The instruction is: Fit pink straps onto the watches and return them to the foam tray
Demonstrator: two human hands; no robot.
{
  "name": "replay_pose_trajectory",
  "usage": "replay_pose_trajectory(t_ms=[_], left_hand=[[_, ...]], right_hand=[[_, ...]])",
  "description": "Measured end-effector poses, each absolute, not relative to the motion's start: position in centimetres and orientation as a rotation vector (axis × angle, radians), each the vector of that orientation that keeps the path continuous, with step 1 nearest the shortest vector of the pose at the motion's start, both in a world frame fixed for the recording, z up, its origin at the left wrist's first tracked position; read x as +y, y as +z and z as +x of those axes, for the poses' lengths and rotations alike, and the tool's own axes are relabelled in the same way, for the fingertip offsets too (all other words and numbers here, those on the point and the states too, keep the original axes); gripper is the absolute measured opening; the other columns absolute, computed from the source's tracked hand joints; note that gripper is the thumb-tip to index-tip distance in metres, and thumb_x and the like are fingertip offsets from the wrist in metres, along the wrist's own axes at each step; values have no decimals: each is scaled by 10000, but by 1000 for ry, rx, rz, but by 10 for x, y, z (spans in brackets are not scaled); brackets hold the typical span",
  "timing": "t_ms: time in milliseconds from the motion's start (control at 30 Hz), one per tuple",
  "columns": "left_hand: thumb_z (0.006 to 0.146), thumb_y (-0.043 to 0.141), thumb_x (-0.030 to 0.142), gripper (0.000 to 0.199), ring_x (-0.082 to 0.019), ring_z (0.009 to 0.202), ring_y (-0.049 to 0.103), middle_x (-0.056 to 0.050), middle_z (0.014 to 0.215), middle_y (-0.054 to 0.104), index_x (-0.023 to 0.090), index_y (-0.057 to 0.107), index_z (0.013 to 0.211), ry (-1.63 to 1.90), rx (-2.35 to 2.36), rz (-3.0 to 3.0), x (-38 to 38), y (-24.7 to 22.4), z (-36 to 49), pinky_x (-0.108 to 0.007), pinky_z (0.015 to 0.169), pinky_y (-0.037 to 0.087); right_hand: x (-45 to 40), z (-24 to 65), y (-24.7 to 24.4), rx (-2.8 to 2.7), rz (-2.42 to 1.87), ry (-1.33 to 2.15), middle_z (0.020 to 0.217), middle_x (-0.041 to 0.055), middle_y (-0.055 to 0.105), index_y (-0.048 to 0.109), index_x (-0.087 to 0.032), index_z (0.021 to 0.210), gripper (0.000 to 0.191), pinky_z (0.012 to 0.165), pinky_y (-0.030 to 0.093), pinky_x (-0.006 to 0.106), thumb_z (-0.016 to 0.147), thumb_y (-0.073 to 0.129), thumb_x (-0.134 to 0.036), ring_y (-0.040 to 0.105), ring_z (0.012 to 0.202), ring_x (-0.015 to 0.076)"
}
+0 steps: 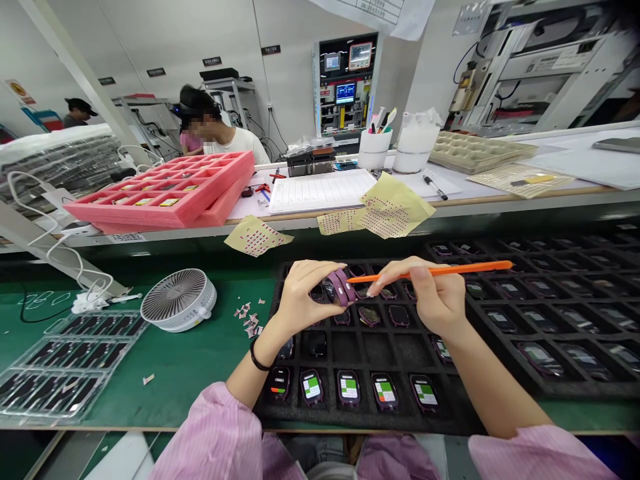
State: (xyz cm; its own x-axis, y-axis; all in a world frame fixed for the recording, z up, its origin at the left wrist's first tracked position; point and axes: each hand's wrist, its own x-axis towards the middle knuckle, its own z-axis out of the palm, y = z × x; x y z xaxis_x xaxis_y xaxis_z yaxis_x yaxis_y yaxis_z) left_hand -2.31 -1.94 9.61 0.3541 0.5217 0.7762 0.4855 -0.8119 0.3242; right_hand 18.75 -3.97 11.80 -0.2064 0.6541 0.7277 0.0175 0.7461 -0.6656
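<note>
My left hand (305, 297) is closed around a purple watch case (342, 288), held on edge with its side buttons facing right. Between the fingers of my right hand (434, 293) lies a thin orange stick (470, 267), whose left tip meets or nearly meets the side of the case. Both hands are above a black foam tray (345, 350) with square pockets. In its front row several watches sit with lit green and white screens, such as one watch (349, 388) near the middle. Watches with dark screens, like this one (399, 315), rest in pockets farther back.
A second black tray of watches (543, 357) adjoins on the right. On the green mat are a round white fan (179, 300), small scraps (250, 322) and clear trays of black parts (65, 360). Yellow dotted sheets (397, 207) hang off the shelf beside pink foam trays (165, 193). A person (225, 133) sits beyond.
</note>
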Motion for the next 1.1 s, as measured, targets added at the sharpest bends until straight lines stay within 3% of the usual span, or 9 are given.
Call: replay_pose_trajectory(t_ms=[200,1100], left_hand=[[666,810,238,452,-216,930,675,-66,1028,738,184,647,1085,1517,897,2563,-16,95,-23,-343,836,474],[669,793,239,486,-246,971,678,-84,1078,721,208,647,1131,1439,919,2519,-22,95,-22,-377,861,530]], right_hand=[[-39,185,121,-1761,-546,510,718,40,712,713,-214,830,393,657,536,304,1011,379,-313,672,674,170],[-47,182,121,-1766,-537,562,723,64,721,738,-215,825,444,624,559,336,1006,362,-365,684,666,199]])
